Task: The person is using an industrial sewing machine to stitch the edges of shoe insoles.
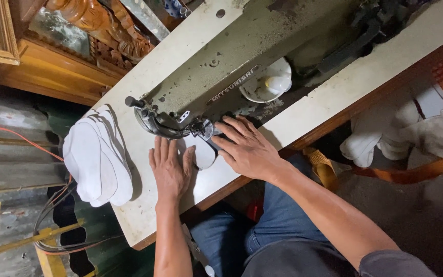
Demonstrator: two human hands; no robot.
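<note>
Left hand (169, 166) lies flat on the tabletop (303, 110), palm down, fingers spread and pointing toward the sewing machine (221, 66). Its grip is open; it pinches nothing, only presses on the left edge of a white piece (203, 154).

Right hand (244, 147) also lies flat, fingers spread, grip open. Its fingertips rest on the right part of the same piece, just beside the presser foot (202, 128).

The white piece sits on the tabletop between the two hands, directly under the machine's needle end. Whether the needle is down in it cannot be told.

A stack of white cut pieces (98, 156) lies to the left of the left hand, near the tabletop's end and overhanging its edge. The stack is apart from both hands.

A white bobbin cone (278, 83) stands on a white dish (262, 90) behind the machine body.

White cloth (401, 133) lies below the tabletop at right. Carved wooden furniture (52, 66) stands beyond the tabletop at upper left.
</note>
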